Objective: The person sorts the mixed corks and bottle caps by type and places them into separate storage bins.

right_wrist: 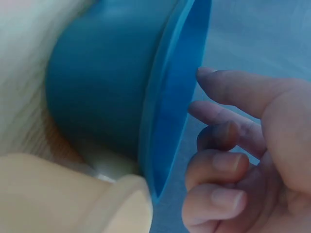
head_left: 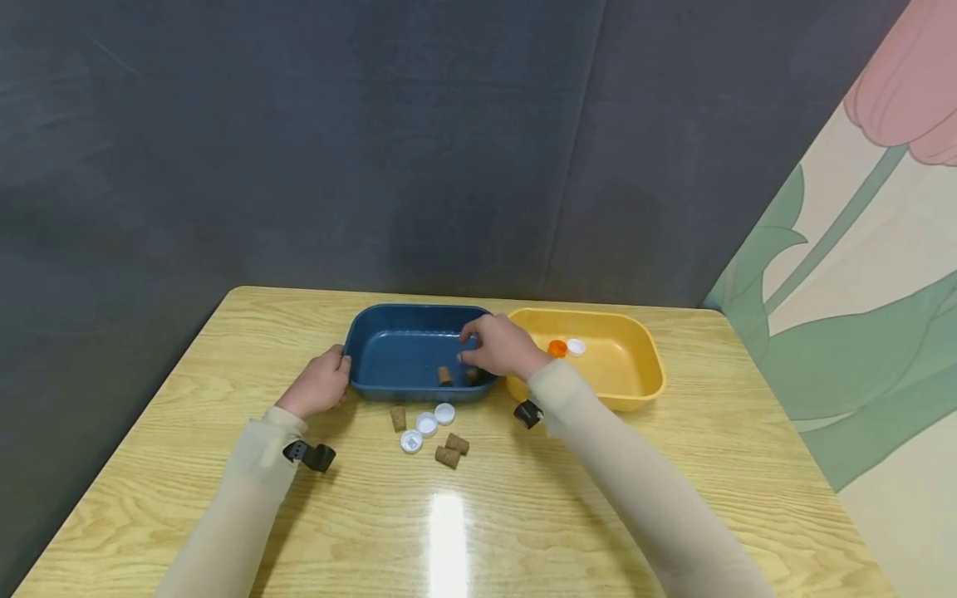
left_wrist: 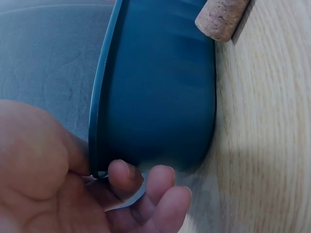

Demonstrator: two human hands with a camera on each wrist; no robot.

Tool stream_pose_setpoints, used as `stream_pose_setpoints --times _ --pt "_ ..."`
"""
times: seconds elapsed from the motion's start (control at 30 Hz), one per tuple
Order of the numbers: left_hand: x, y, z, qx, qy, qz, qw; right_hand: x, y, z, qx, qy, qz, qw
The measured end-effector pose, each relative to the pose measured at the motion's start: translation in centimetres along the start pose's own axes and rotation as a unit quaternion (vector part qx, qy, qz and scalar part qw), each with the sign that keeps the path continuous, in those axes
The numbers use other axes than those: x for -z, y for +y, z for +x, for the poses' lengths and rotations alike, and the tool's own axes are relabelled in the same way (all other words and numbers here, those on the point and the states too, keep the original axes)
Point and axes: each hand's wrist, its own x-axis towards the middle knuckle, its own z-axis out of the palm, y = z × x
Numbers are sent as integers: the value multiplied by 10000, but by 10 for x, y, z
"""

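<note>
With its thumb over the rim and its fingers curled below, my left hand [head_left: 321,382] grips the left end of a blue plastic basin [head_left: 396,353]. Over the basin's right end is my right hand [head_left: 503,345]. In the right wrist view its thumb and index finger [right_wrist: 223,115] are apart with nothing visible between them, and the other fingers bend loosely. One cork [head_left: 444,376] lies in the basin; a second cork [head_left: 473,376] is beneath the right hand, partly shaded. Part of the basin's right side is hidden by that hand.
A yellow basin [head_left: 635,378] stands right of the blue one, holding an orange cap [head_left: 557,348] and a white cap [head_left: 576,347]. In front lie three white caps [head_left: 427,424], a single cork [head_left: 399,418] and two touching corks [head_left: 448,457]. A dark curtain [head_left: 419,149] hangs behind.
</note>
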Motion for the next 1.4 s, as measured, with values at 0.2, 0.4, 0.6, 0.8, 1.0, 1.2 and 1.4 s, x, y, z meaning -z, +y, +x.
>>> stream_pose_setpoints --times 0.2,0.4,0.6,0.8,1.0,1.2,1.4 --pt "1 2 -1 -12 -19 7 10000 -6 -9 -25 412 16 364 9985" --pt "1 2 -1 7 -35 67 10000 -20 -13 -49 647 42 426 9970" --pt "2 3 0 3 -18 104 9999 -30 -13 -66 737 74 469 9961" --pt "1 3 0 -2 -31 93 10000 -39 -11 -77 1008 -110 532 9934" --pt "1 4 0 26 -51 90 9999 -49 -8 -81 1219 -324 454 9910" --pt "1 4 0 33 -66 106 9999 -59 -5 -81 1112 -549 614 9904" --pt "1 4 -1 34 -68 84 9999 -67 0 -79 1192 -630 851 9872"
